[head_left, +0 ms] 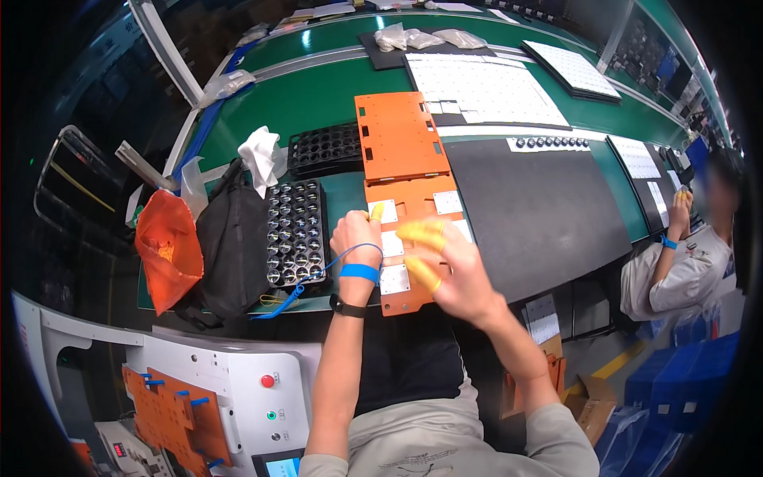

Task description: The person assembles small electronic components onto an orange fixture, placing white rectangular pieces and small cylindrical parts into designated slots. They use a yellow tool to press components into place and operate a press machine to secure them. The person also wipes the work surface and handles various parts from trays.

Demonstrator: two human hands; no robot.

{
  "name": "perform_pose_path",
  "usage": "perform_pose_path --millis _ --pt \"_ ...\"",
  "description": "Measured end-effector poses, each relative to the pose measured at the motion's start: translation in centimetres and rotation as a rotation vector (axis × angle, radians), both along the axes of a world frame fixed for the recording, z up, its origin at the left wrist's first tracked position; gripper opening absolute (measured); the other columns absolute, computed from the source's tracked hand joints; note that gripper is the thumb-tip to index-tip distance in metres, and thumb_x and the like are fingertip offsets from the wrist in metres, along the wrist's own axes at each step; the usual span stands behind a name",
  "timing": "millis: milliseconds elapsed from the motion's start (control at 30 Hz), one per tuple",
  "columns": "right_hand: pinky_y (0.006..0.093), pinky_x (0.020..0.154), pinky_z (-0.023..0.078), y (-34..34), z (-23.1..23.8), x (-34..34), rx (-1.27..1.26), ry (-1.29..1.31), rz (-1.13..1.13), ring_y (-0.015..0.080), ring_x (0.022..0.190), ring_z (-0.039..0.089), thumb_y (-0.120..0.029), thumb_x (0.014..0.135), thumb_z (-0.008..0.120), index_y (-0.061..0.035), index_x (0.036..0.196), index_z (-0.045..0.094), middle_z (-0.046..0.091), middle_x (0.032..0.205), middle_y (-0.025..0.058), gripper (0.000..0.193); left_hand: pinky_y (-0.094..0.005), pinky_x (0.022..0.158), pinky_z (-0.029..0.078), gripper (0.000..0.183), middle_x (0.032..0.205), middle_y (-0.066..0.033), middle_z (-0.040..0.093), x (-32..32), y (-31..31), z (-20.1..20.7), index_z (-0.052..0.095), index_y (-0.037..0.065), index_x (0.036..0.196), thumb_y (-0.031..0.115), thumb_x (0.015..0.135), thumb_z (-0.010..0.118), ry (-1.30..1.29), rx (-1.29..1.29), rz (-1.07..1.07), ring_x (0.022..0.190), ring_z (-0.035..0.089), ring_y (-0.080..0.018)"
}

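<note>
An orange fixture plate (pixel 407 208) lies at the table's front edge, with small white dotted plates on it. My left hand (pixel 355 236) rests at its left side with the fingers curled. One yellow-covered fingertip touches the upper left white plate (pixel 386 211); whatever the fingers hold is hidden. Over the fixture's right side hovers my right hand (pixel 455 274), its yellow-covered fingers and thumb spread apart, slightly blurred. Below the fingers shows another white plate (pixel 394 278). A hinged-looking orange panel (pixel 401 137) adjoins the fixture on its far side.
A black tray of round lens-like parts (pixel 296 232) stands left, with another black tray (pixel 326 149) behind. A black mat (pixel 540 215) covers the right; white sheets (pixel 485 89) lie farther back. An orange bag (pixel 168 250) sits far left. A co-worker (pixel 683 258) works at right.
</note>
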State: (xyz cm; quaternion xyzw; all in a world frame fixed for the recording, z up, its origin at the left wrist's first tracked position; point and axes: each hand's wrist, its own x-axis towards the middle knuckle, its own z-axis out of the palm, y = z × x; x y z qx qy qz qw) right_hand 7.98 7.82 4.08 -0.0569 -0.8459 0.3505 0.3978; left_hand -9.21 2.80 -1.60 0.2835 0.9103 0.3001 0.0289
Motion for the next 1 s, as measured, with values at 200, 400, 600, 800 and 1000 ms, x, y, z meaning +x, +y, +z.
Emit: perform_pose_path --millis 200,400,600,800,1000 --pt "0.0408 0.101 0.045 8.4 2.9 -6.5 -0.055 -0.111 -0.138 0.0334 0.115 0.059 -0.018 0.091 0.068 -0.0011 0.122 0.062 0.063 0.118 0.0178 0.037 -0.0499 0.074 0.053 0.042 0.085 -0.0244 0.07 0.0 0.4 -0.5 0.075 0.001 0.088 0.042 0.091 0.065 -0.085 0.018 0.015 0.085 0.068 -0.0426" --pt "0.0429 0.111 0.036 15.5 -1.3 -10.6 0.005 -0.373 -0.431 0.0365 0.136 0.041 -0.027 0.093 0.067 0.0015 0.14 0.048 0.045 0.142 0.0238 0.058 -0.0492 0.075 0.053 0.046 0.086 -0.022 0.071 -0.6 0.7 -1.1 0.076 0.004 0.092 0.048 0.092 0.063 -0.159 0.014 0.027 0.086 0.069 -0.0411" --pt "0.0422 0.107 0.04 16.6 -1.6 -11.7 -0.444 -0.447 -0.395 0.0367 0.134 0.044 -0.029 0.093 0.066 0.0077 0.149 0.026 0.043 0.145 0.025 0.078 -0.0496 0.075 0.053 0.045 0.088 -0.0236 0.071 -0.8 0.2 -1.2 0.075 0.003 0.091 0.046 0.092 0.063 -0.146 0.024 0.002 0.087 0.068 -0.0424" --pt "0.0378 0.102 0.044 17.5 -2.1 -11.1 -0.698 -0.29 -0.428 0.0287 0.121 0.057 -0.032 0.092 0.067 0.0079 0.152 0.018 0.06 0.127 0.0215 0.088 -0.0489 0.078 0.054 0.026 0.092 -0.0231 0.071 -0.4 0.1 0.0 0.076 0.005 0.097 0.028 0.089 0.066 -0.175 0.002 -0.01 0.089 0.069 -0.0409" --pt "0.0354 0.092 0.047 15.9 -2.2 -9.9 -0.675 -0.039 -0.439 0.0198 0.102 0.06 -0.047 0.088 0.071 0.0042 0.154 0.019 0.06 0.114 0.0134 0.098 -0.0495 0.078 0.054 0.033 0.091 -0.024 0.071 -1.0 0.2 -0.9 0.076 0.004 0.095 0.036 0.091 0.065 -0.188 0.023 -0.027 0.089 0.069 -0.0419"
